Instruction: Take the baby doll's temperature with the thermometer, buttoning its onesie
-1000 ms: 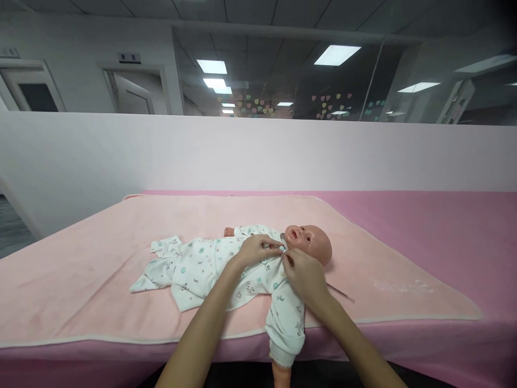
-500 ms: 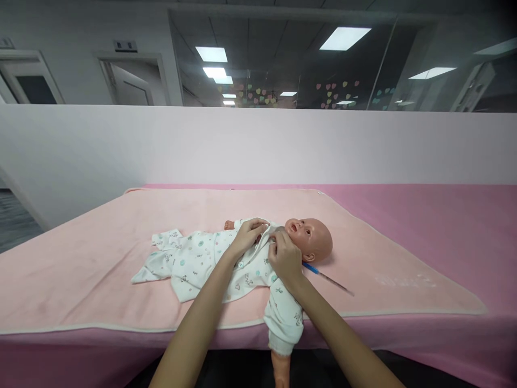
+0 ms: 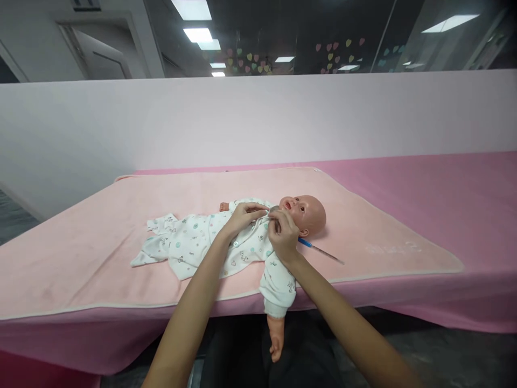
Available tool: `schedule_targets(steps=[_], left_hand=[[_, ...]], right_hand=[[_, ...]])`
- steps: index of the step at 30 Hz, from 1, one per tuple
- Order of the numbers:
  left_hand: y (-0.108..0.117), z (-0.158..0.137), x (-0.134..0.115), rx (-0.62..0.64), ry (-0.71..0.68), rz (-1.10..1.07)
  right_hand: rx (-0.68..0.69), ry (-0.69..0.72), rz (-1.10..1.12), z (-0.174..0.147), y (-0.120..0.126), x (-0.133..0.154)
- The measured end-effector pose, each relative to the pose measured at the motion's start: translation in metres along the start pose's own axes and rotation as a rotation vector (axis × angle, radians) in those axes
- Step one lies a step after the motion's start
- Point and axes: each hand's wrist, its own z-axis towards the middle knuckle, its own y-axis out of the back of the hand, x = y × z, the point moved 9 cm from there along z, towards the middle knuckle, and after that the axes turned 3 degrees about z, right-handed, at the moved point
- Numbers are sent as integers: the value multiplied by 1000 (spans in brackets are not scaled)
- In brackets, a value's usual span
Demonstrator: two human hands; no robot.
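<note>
A baby doll (image 3: 309, 213) lies on its back with its head to the right. It wears a white printed romper (image 3: 194, 237) with small animals and dots. At the chest, my left hand (image 3: 245, 216) is closed on the edge of the romper's front opening. My right hand (image 3: 283, 231) pinches the same opening near the collar, beside the doll's chin. The fastening between my fingertips is too small to make out. One doll arm hangs over the table's front edge. Beside the neck lies a thin blue-handled stick (image 3: 319, 249), its kind unclear.
A peach blanket (image 3: 100, 231) is spread under the doll on a pink-covered table (image 3: 476, 215). A low white partition (image 3: 258, 118) stands along the back. Beyond it are glass with heart stickers and a door (image 3: 103, 54).
The view has tilted down, so everything sits higher in the picture. My hands have come closer together at the romper's opening, their fingertips now nearly meeting.
</note>
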Motion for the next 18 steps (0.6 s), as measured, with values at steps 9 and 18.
schedule_targets(steps=[9, 18], left_hand=[[-5, 0, -1, 51, -25, -25], [-4, 0, 1, 58, -27, -32]], right_hand=[[19, 60, 81, 1, -3, 2], [-147, 196, 161, -3, 7, 8]])
